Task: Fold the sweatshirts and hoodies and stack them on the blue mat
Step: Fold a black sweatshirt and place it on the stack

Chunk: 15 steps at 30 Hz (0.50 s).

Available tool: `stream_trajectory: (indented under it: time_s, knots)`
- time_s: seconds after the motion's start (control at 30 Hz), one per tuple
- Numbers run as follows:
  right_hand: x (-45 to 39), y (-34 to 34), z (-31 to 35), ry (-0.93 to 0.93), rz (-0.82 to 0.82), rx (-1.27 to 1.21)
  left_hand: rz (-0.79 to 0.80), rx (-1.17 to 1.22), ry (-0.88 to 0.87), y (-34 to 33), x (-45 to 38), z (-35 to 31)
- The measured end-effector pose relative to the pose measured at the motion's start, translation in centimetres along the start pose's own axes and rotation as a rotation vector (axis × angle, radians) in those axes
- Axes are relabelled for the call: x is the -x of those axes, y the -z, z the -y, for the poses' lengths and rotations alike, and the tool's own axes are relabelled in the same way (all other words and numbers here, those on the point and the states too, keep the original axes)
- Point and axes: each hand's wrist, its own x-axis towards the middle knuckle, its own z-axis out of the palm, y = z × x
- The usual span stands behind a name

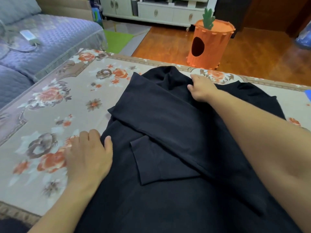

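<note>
My left hand (87,155) lies flat beside the black sweatshirt (168,132); my right hand (201,89) pinches its far fold.

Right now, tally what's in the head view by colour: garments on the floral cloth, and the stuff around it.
Black: 1, sweatshirt, part-folded, left hand at its edge, right hand pinching the far fabric
Orange: 1, carrot-shaped pet house
Purple-blue: 1, sofa
White: 1, cabinet
Blue: 1, mat corner
Total: 5
</note>
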Motion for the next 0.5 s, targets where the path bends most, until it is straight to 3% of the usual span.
stream_trajectory:
  time_s: [0.23, 0.37, 0.5]
  knots:
    - [-2.6, -0.4, -0.7, 0.014, 0.072, 0.092, -0.03, -0.041, -0.028, -0.3, -0.2, 0.1]
    - [-1.3, 0.5, -3.2, -0.024, 0.077, 0.131, -0.082, -0.115, -0.224, -0.9, -1.7, 0.6]
    - [-0.2, 2.6, -6.5, -0.139, 0.023, 0.263, -0.004, -0.215, -0.321, -2.4, -9.5, -2.5]
